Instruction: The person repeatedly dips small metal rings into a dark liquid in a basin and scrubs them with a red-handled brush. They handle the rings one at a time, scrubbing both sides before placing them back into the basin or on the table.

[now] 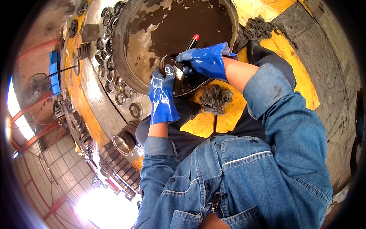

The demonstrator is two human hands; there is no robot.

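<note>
Both my hands wear blue rubber gloves and meet over the near rim of a large round basin [121, 49] of dark, murky liquid. My left hand [163, 89] is closed around the near side of a dark metal ring [164, 63]. My right hand [204, 60] grips a tool with a black, red-tipped handle [195, 37], which sticks up past the glove. Below those fingers, a pale flat piece [179, 73] shows against the ring; it looks like the tool's other end, perhaps a brush. The gloves cover the tool's middle.
Several metal rings [108, 63] crowd the bench left of the basin, with one loose ring [135, 110] nearer me. A wider metal ring [122, 144] lies by my left knee. Grey fibre wads sit on the yellow surface [215, 100] and at right [259, 28].
</note>
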